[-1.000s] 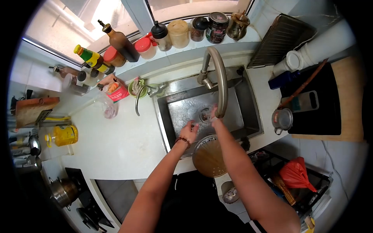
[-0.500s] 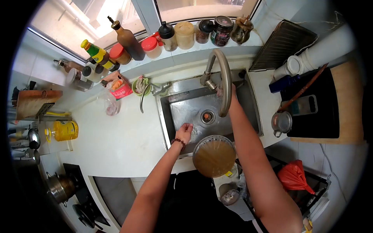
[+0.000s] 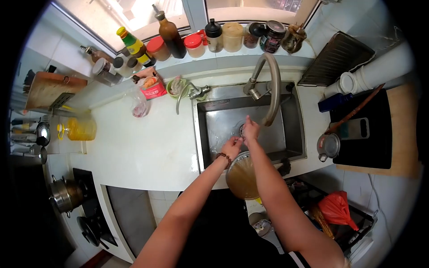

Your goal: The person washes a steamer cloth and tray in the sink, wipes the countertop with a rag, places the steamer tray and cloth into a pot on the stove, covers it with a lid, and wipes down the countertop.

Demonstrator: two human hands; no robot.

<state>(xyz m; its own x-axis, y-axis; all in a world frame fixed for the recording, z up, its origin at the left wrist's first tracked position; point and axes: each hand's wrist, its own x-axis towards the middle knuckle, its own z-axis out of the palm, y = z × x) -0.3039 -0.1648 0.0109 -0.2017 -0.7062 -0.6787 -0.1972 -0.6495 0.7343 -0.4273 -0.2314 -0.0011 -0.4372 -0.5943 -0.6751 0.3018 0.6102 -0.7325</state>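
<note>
My left hand (image 3: 233, 146) and my right hand (image 3: 251, 130) come together low over the steel sink (image 3: 279, 134), close to its drain (image 3: 241, 129). The left fingers are pinched, almost touching the right hand; whatever lies between them is too small to make out. My right hand is curled, with one finger pointing up and its grip hidden. Beneath my forearms, at the sink's front edge, is a round brown bowl or lid (image 3: 240, 181) with a pale rim, partly covered by the right arm. A curved faucet (image 3: 273, 89) arches over the sink, right of my hands.
Bottles and jars (image 3: 194, 44) line the windowsill. Left of the sink, a red box (image 3: 153, 87) and a small green basket (image 3: 175, 87) stand on the white counter (image 3: 143, 147). A dark crumpled thing (image 3: 284, 166) lies on the sink's front edge. A metal pot (image 3: 329, 146) stands at right.
My right hand has come from behind the faucet down to the drain, and my left hand has moved right to meet it. The view has shifted slightly. A dark crumpled thing now shows at the sink's front edge.
</note>
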